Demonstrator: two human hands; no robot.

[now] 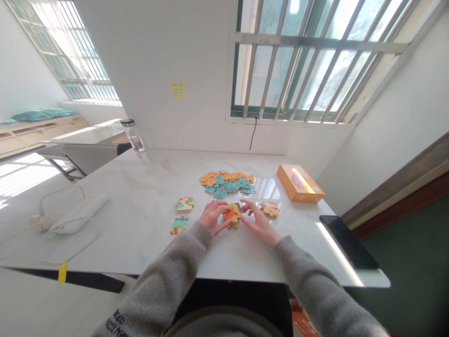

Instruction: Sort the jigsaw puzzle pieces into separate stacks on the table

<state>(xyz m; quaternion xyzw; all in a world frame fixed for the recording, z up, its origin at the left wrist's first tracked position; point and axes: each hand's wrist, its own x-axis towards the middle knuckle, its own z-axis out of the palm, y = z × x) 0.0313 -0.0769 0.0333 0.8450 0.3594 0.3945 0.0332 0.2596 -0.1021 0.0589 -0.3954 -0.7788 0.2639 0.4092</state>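
Both my hands rest on the white marble table (140, 234) around a small joined cluster of orange puzzle pieces (232, 216). My left hand (213, 216) curls its fingers against the cluster's left side. My right hand (256, 220) presses on its right side with fingers bent over the pieces. A heap of loose orange and teal puzzle pieces (228, 182) lies just beyond my hands. Small joined groups lie at the left (185, 204), lower left (178, 226), and right (270, 208).
An orange puzzle box (300, 183) sits at the right rear. A dark tablet (347, 241) lies by the right edge. A white power strip with cables (79, 214) lies at the left, a clear bottle (134, 137) at the back. Wall and barred window stand behind.
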